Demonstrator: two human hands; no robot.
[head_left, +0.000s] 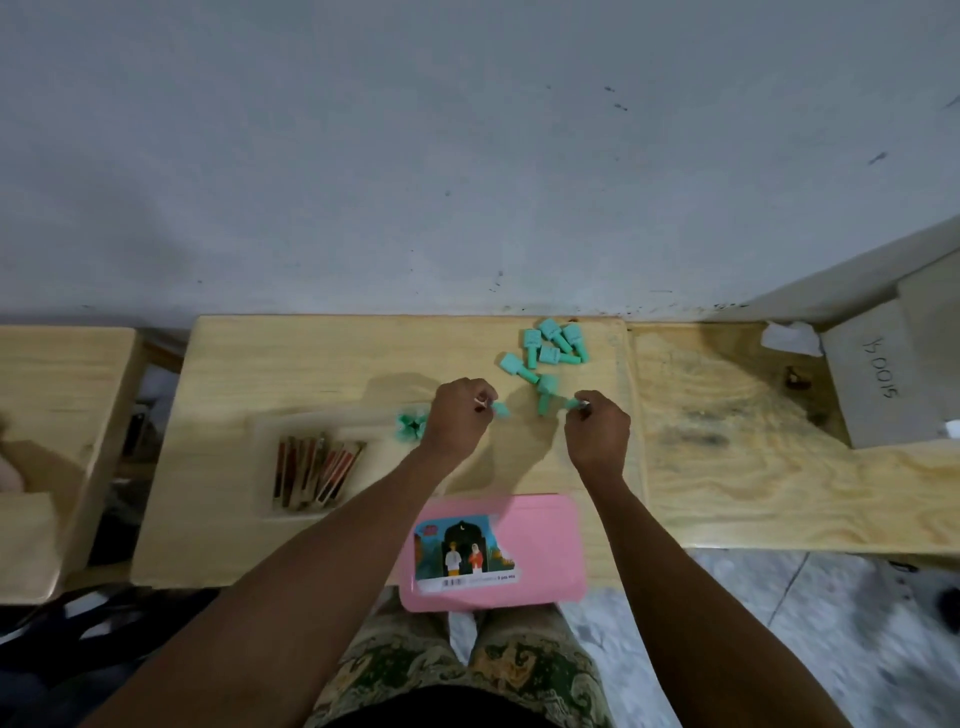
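Several teal plastic pieces (550, 348) lie in a loose heap at the back of a light wooden table (322, 358). My left hand (457, 421) pinches a small teal piece (501, 409) at its fingertips. My right hand (597, 431) pinches another teal piece (570, 402) just right of it. One more teal piece (545, 396) stands between the hands and the heap. A small teal cluster (411, 425) lies left of my left hand.
A shallow wooden tray (262, 457) holds several red and dark sticks (317, 470). A pink plastic lid (540, 551) with a picture label sits at the table's front edge. A cardboard box (883, 364) stands on the plywood bench (727, 467) to the right. A wall rises behind.
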